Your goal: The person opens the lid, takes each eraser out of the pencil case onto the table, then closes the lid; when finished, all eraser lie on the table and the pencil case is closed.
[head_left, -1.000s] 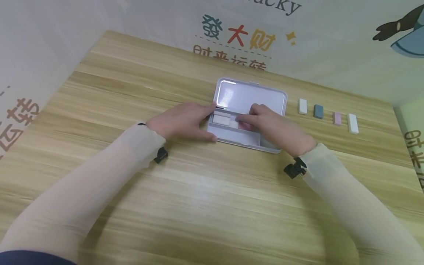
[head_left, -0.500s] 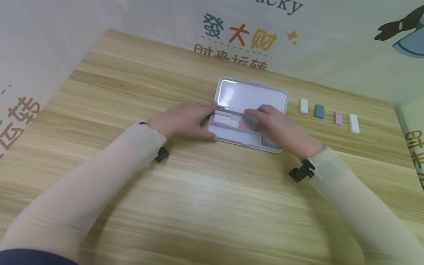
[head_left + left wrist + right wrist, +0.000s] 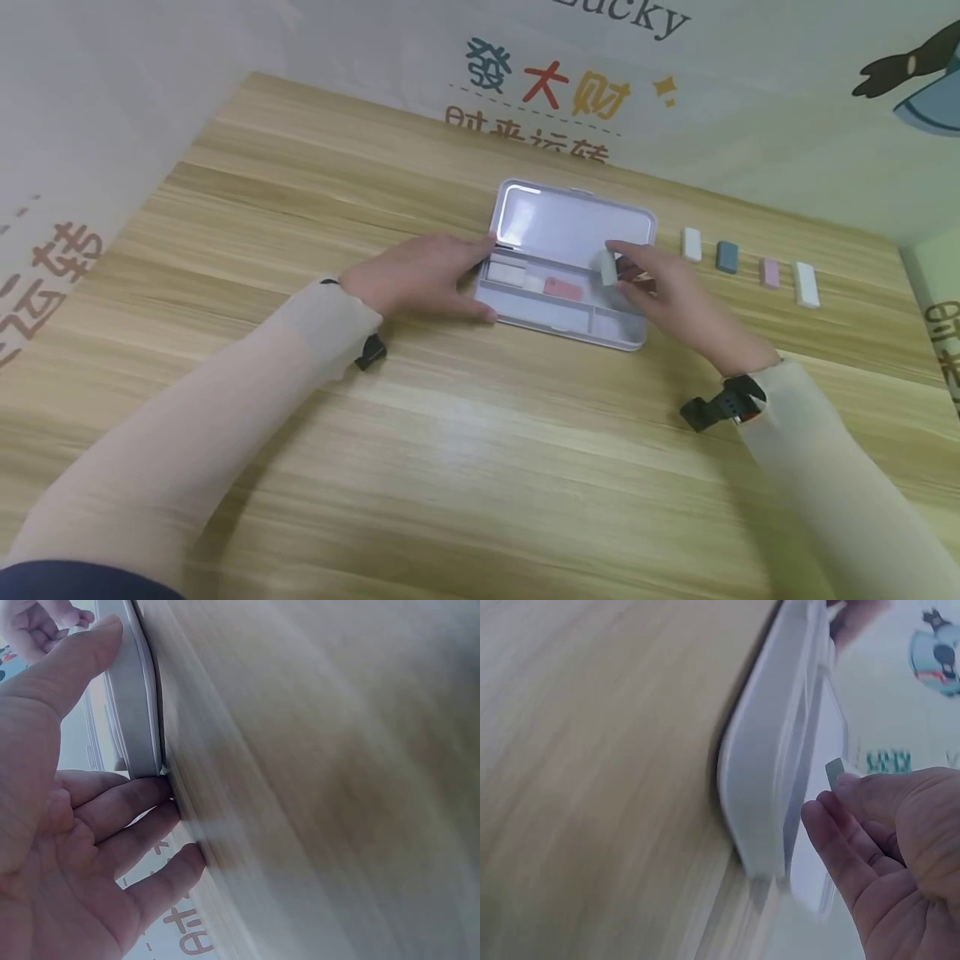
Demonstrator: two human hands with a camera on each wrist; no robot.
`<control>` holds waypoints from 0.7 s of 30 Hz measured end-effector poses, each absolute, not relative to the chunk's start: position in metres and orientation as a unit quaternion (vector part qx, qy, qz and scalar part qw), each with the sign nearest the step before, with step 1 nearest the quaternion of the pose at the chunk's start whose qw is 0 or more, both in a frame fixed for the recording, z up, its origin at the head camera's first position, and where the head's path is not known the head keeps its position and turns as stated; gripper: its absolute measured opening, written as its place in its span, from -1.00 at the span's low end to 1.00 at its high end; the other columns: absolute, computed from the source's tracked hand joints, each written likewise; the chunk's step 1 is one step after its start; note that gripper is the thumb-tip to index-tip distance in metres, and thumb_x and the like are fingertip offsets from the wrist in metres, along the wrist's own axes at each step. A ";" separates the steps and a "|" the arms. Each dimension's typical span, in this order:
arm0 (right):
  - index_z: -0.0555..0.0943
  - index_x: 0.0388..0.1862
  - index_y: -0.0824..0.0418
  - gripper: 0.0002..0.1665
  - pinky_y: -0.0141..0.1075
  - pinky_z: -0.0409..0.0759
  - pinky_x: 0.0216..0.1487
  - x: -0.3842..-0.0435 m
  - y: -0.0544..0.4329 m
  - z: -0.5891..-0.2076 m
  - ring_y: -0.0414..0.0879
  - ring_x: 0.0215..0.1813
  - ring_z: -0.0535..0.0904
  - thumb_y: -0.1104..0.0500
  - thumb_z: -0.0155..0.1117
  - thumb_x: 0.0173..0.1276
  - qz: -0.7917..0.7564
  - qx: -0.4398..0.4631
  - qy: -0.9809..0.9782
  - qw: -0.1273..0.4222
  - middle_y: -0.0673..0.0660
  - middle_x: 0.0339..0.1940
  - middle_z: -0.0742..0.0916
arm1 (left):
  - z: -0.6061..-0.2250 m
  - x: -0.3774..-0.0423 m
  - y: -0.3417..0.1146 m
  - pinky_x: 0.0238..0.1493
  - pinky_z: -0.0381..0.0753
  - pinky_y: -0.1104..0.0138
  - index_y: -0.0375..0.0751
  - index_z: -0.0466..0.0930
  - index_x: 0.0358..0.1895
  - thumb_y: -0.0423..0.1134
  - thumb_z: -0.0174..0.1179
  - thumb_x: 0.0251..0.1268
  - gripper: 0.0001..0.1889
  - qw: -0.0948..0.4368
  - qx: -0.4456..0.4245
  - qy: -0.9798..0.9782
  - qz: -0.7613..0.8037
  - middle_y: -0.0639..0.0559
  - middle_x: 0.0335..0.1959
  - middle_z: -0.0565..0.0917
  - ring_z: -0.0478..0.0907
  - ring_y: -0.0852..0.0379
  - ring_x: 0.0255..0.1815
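Cream sleeves (image 3: 187, 450) cover both arms at the front of the wooden table (image 3: 465, 483), and dark blue cloth (image 3: 82, 582) shows in the bottom left corner. Each wrist has a black strap (image 3: 738, 400). The left hand (image 3: 420, 279) is spread wide, its thumb at the near edge of the pale case (image 3: 555, 331) and its fingers touching the left end. The right hand (image 3: 678, 300) has a narrow grip: it pinches a small pale green block (image 3: 608, 268) between thumb and finger, up over the right part of the case. The front of the case has a long slot (image 3: 536, 311) and a short one. In the slot behind, from left to right, lie some white blocks (image 3: 507, 274), a small cream block (image 3: 534, 284) and a pink block (image 3: 562, 288). Farther back, the lid (image 3: 577, 221) is flipped back. Right of the case, on the table, sits a row with gaps between: a short white block (image 3: 692, 244), a blue block (image 3: 727, 257), a light pink block (image 3: 769, 273) and a long white block (image 3: 807, 284). At the far side is a pale wall (image 3: 360, 50) with the word "Lucky" and bright coloured writing (image 3: 546, 85) on it.
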State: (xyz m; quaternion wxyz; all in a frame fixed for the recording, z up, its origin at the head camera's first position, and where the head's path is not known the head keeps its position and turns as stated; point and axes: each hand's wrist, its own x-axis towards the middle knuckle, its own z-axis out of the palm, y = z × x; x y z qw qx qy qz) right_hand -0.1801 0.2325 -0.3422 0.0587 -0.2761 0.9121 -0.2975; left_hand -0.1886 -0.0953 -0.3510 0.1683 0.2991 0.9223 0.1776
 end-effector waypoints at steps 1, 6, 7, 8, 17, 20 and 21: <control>0.38 0.48 0.54 -0.38 0.18 0.72 0.14 -0.179 0.238 -0.343 0.38 0.11 0.69 0.51 0.22 0.46 -0.302 -0.273 0.912 0.046 0.54 0.09 0.69 | -0.351 -0.189 -0.094 0.61 0.38 0.09 -0.24 -0.01 0.70 0.26 0.39 0.28 0.13 0.170 0.299 0.922 0.178 -0.17 0.59 0.41 0.45 -0.07 0.52; 0.43 0.44 0.54 -0.40 0.00 0.77 0.05 -0.174 0.268 -0.345 0.35 0.03 0.70 0.52 0.24 0.44 -0.296 -0.261 0.919 -0.008 0.52 0.00 0.72 | -0.351 -0.188 -0.093 0.60 0.38 0.10 -0.22 -0.01 0.71 0.25 0.40 0.26 0.13 0.173 0.292 0.922 0.183 -0.14 0.58 0.42 0.46 -0.04 0.51; 0.43 0.43 0.54 -0.41 -0.17 0.79 0.04 -0.174 0.274 -0.345 0.32 0.02 0.70 0.52 0.25 0.43 -0.293 -0.258 0.920 -0.014 0.52 0.00 0.72 | -0.351 -0.187 -0.093 0.61 0.38 0.10 -0.21 0.00 0.71 0.24 0.41 0.26 0.13 0.173 0.291 0.923 0.184 -0.14 0.58 0.42 0.45 -0.04 0.51; 0.44 0.43 0.54 -0.41 -0.35 0.78 0.02 -0.173 0.280 -0.346 0.27 0.00 0.70 0.53 0.25 0.42 -0.291 -0.254 0.922 -0.021 0.51 -0.02 0.73 | -0.351 -0.187 -0.094 0.61 0.37 0.10 -0.21 0.01 0.70 0.24 0.41 0.26 0.12 0.173 0.290 0.923 0.183 -0.14 0.59 0.41 0.44 -0.05 0.52; 0.43 0.37 0.65 -0.41 -0.94 0.32 -0.09 -0.173 0.350 -0.351 -0.82 -0.11 0.30 0.63 0.24 0.35 -0.277 -0.210 0.934 -0.086 0.64 -0.09 0.68 | -0.351 -0.188 -0.094 0.60 0.38 0.11 -0.21 0.05 0.70 0.24 0.40 0.27 0.09 0.167 0.295 0.924 0.179 -0.14 0.59 0.41 0.46 -0.05 0.52; 0.36 0.40 0.69 -0.42 -0.94 0.30 -0.14 -0.173 0.374 -0.349 -0.84 -0.14 0.28 0.61 0.16 0.41 -0.282 -0.171 0.942 -0.068 0.71 -0.04 0.62 | -0.351 -0.188 -0.094 0.60 0.39 0.11 -0.21 0.03 0.70 0.24 0.41 0.27 0.10 0.168 0.296 0.923 0.179 -0.14 0.60 0.40 0.46 -0.05 0.52; 0.33 0.42 0.69 -0.41 -0.94 0.30 -0.15 -0.172 0.382 -0.348 -0.83 -0.14 0.27 0.59 0.14 0.44 -0.281 -0.155 0.945 -0.060 0.72 -0.01 0.61 | -0.351 -0.189 -0.093 0.61 0.38 0.11 -0.21 0.02 0.70 0.24 0.40 0.27 0.11 0.169 0.296 0.923 0.179 -0.13 0.61 0.39 0.45 -0.05 0.53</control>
